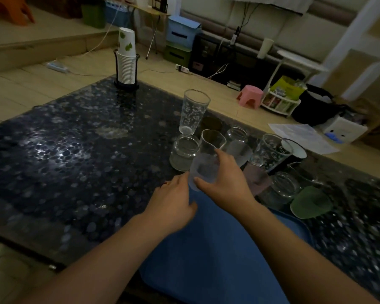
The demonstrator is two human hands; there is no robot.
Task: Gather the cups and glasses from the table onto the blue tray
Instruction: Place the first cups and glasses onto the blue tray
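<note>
My right hand grips a clear frosted glass, tilted, just over the far edge of the blue tray. My left hand rests at the tray's far left corner, fingertips touching the base of that glass. Beyond stand a tall patterned glass, a short jar glass, another jar glass, a patterned tumbler, a dark mug, a low clear glass, a clear pitcher-like cup and a green cup.
A stack of white paper cups in a black holder stands at the far edge of the dark speckled table. On the floor beyond are a pink stool, papers and boxes.
</note>
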